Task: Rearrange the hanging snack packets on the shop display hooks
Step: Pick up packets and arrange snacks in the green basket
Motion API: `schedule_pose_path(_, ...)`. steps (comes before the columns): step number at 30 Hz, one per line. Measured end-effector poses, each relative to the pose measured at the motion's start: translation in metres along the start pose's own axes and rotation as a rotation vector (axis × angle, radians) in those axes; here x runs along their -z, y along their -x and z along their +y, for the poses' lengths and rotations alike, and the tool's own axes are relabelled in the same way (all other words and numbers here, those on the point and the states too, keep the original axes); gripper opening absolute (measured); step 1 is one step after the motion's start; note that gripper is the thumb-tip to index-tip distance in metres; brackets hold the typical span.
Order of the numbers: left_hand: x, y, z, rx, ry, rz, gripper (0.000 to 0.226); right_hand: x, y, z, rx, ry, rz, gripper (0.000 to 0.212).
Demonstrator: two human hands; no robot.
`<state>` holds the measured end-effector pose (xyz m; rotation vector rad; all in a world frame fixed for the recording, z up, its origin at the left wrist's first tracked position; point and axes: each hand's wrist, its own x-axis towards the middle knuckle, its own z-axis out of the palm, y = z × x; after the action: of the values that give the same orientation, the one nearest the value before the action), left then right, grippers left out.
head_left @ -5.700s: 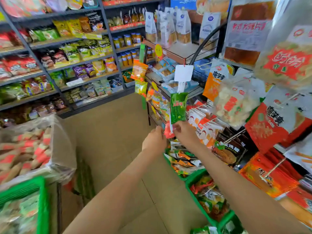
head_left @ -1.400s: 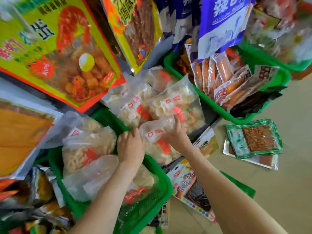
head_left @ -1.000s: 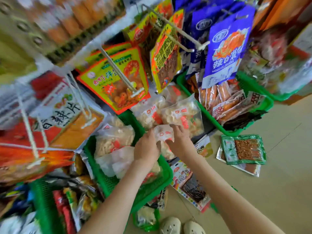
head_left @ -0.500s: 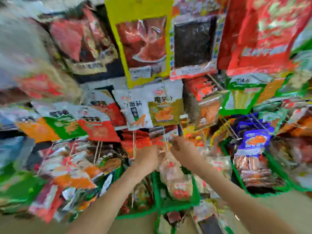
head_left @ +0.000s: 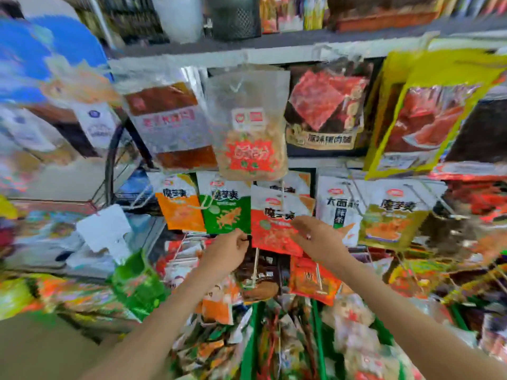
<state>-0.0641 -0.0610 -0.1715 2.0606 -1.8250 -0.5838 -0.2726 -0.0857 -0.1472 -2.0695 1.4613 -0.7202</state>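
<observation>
Clear packet (head_left: 248, 127) looks light, soft and crinkly, its film likely slippery and its contents probably brittle, so I would pinch it by the flat top seam. Left hand (head_left: 229, 252) has its fingers curled at the lower edge of the green packet (head_left: 226, 212); whether it pinches anything I cannot tell. Right hand (head_left: 315, 238) is spread loose and holds nothing, in front of the red packet (head_left: 270, 231). The clear packet hangs above both hands, apart from them.

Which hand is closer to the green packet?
Left. The left hand sits just below the green packet; the right hand is farther right, over the red packet.
</observation>
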Motion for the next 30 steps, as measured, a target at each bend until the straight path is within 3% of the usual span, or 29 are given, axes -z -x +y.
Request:
schedule_pose_path(4, 0.066, -0.017, -0.025, -0.089, 0.052, 0.153, 0.025, -0.011, -0.038, -0.052, 0.087, -0.107, 0.309, 0.006)
schedule_pose_path(8, 0.133, -0.035, -0.004, -0.269, 0.102, 0.460, 0.020, 0.014, -0.073, -0.108, 0.280, -0.105, 0.623, 0.005)
schedule_pose_path(12, 0.174, -0.059, 0.029, -0.423, 0.267, 0.609, 0.025, 0.057, -0.118, -0.143, 0.395, -0.160, 0.825, 0.049)
schedule_pose_path(16, 0.199, -0.096, 0.057, -0.407, 0.381, 0.665, 0.055, 0.085, -0.154, -0.160, 0.268, -0.277, 0.596, 0.078)
schedule_pose_path(20, 0.204, -0.125, 0.072, -0.290, 0.697, 0.478, 0.078, 0.087, -0.170, -0.170, 0.216, -0.184, 0.329, 0.073)
schedule_pose_path(22, 0.204, -0.131, 0.074, -0.216, 0.731, 0.457, 0.073, 0.086, -0.175, -0.175, 0.210, -0.140, 0.333, 0.065)
schedule_pose_path(26, 0.212, -0.127, 0.067, -0.177, 0.681, 0.494, 0.055, 0.087, -0.181, -0.183, 0.184, 0.151, 0.433, 0.027)
schedule_pose_path(30, 0.221, -0.096, 0.061, -0.383, 0.660, 0.334, 0.032, 0.092, -0.173, -0.188, 0.179, 0.197, 0.472, 0.019)
